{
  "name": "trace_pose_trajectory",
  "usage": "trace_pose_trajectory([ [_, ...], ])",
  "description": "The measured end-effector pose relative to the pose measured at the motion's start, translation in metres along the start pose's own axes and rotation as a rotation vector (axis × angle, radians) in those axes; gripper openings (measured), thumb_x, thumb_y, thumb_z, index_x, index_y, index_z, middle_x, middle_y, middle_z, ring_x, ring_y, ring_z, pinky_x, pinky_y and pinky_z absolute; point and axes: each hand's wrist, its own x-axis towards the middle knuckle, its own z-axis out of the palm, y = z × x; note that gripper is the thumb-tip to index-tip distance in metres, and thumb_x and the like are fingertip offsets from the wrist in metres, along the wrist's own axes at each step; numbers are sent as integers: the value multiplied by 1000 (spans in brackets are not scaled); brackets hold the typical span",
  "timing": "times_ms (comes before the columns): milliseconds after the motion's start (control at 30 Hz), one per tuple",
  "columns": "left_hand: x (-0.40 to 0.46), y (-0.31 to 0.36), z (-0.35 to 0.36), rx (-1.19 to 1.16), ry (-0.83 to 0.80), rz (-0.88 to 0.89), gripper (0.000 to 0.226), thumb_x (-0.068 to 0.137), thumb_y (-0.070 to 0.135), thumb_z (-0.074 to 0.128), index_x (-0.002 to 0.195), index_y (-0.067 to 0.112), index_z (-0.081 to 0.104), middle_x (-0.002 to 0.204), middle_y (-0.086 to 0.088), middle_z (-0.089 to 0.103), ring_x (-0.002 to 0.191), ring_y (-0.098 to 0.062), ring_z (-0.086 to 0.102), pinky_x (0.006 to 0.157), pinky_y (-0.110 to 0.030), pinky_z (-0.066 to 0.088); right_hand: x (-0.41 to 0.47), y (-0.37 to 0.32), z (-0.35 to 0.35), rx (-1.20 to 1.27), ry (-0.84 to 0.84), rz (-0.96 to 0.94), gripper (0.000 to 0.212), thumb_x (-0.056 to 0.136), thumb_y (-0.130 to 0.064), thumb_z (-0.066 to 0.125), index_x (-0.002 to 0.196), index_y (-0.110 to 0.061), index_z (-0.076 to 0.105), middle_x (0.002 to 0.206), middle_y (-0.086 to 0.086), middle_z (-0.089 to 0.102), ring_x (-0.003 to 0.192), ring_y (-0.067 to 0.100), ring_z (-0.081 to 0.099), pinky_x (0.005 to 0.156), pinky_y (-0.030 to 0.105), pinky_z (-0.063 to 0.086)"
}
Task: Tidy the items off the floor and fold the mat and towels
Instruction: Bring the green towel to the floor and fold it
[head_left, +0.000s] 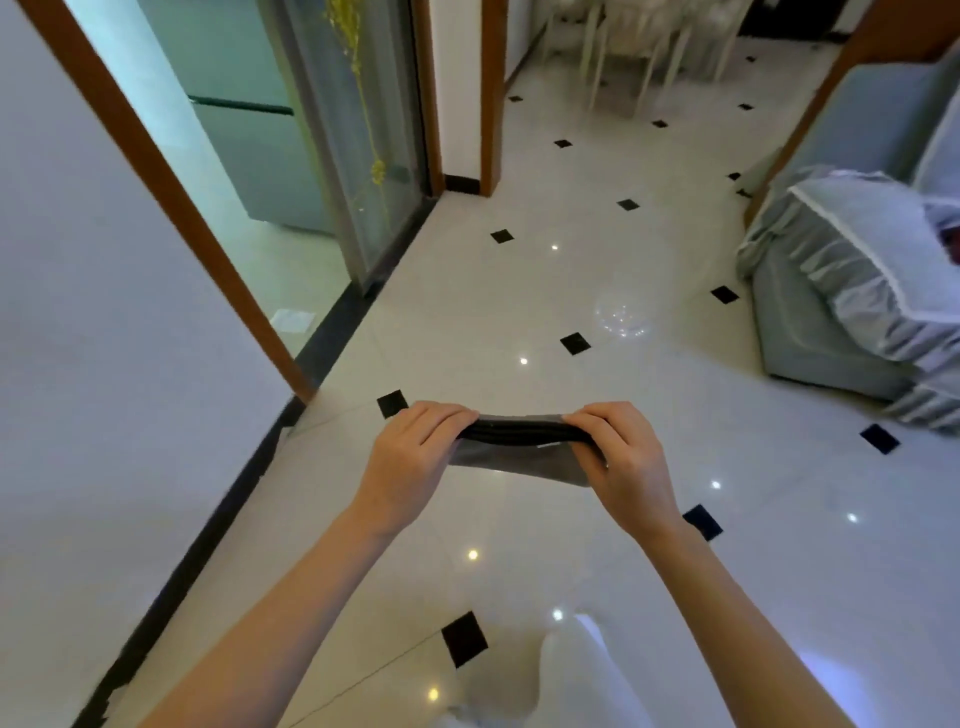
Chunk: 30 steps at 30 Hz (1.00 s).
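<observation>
- While the left hand (415, 452) and right hand (621, 457) pinched opposite ends of the folded dark grey mat (519, 441), layers looked aligned.
- Keeping even tension would likely have helped.

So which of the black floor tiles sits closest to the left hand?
The black tile just beyond the left hand, right by its knuckles near the wall corner; every other black tile lies farther off across the floor.

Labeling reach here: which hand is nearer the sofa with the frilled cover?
Right. The right hand grips the folded dark mat's end on the sofa side; the left hand grips the opposite end, toward the wall.
</observation>
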Motion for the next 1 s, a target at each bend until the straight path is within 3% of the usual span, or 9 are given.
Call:
trace_pose_trajectory([
  [433,161,194,199,-434,-234,385,24,79,3,57,101,4,67,97,-5,67,90,-18,55,81,-24,45,-125,152,-186,-328,285,517,18,77,-1,58,91,-3,70,88,7,63,85,17,53,73,29,46],
  [567,196,259,244,-522,-282,480,28,77,3,55,102,5,68,97,-3,67,90,-17,55,84,-22,43,-159,181,-235,-424,356,625,17,76,-1,60,90,-5,70,88,4,61,84,16,52,72,24,45],
  [833,252,374,309,-689,-336,699,22,83,7,55,103,8,66,97,-1,67,89,-16,55,80,-23,43,-207,224,-310,-606,538,793,15,77,1,63,89,-4,70,86,5,63,83,17,54,69,32,49],
  [1000,290,435,356,-763,-407,851,23,88,13,50,104,10,66,98,-1,68,89,-14,55,78,-24,44,-229,251,-339,-702,620,933,19,74,1,67,92,-7,69,89,1,61,84,16,54,72,29,48],
])
